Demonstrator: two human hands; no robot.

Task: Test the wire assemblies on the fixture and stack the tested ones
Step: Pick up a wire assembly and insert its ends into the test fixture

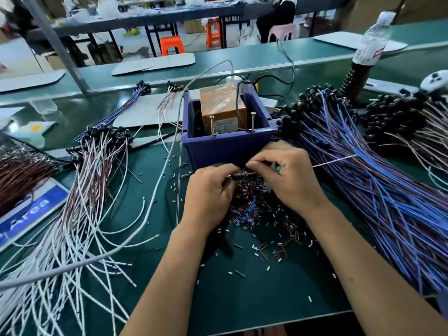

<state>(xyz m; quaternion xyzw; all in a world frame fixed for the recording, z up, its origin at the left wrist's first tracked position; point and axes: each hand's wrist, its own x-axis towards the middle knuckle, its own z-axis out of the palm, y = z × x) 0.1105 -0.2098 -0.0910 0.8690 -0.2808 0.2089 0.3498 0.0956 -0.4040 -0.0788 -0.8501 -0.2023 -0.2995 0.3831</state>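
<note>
- Green bench mat carried everything; loose cut bits of blue, red and white wire insulation littered its middle.
- Large heap of blue-and-purple wire assemblies with black end caps lay to the right; a fan of white-and-red wire assemblies lay to the left. Which heap was the tested one could not be told.
- Blue plastic fixture box, holding an orange block and two upright screws, stood just beyond both hands.
- Left hand curled round the black capped end of one thin white wire assembly.
- Right hand pinched the same wire just beside the cap, fingertips bent in.
- Key relation: the wire's long axis ran left to right, cap at the left hand, tail trailing right over the blue heap; it lay crosswise before the fixture's near wall. Judgement: the capped end needs bringing up to the screws, left hand nearer.
</note>
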